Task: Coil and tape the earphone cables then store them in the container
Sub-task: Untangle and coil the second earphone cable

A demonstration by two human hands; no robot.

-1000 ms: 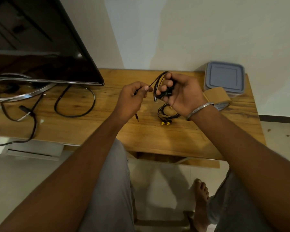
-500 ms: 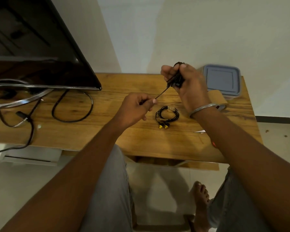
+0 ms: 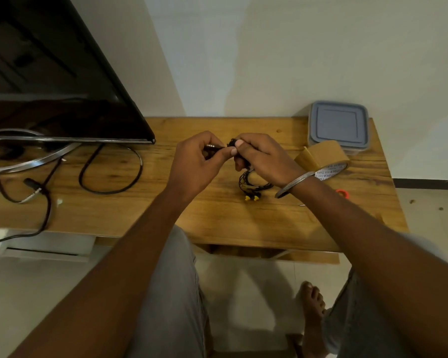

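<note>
Most of the black earphone cable (image 3: 232, 143) is sitting hidden inside the right hand (image 3: 263, 157), whose fingers are curling shut around the bundle, and scissors (image 3: 343, 193) are peeking out behind that wrist. The left hand (image 3: 195, 161) is meeting it above the tabletop (image 3: 217, 218), its fingers pinching the cable's metal plug (image 3: 211, 146). A second coiled earphone (image 3: 252, 186) is lying on the tabletop below the right hand, with the tape roll (image 3: 322, 157) and lidded container (image 3: 338, 126) further right.

Wooden table (image 3: 217, 223) against the wall. At far left, a dark screen's curved metal stand (image 3: 31, 161) and looping black cables (image 3: 109, 188). Near centre, a coiled earphone bundle with yellow tips (image 3: 252, 188). At far right, a lidded grey container (image 3: 338, 126); just nearer, a brown tape roll (image 3: 321, 157). Something small and orange (image 3: 343, 193) at right.
</note>
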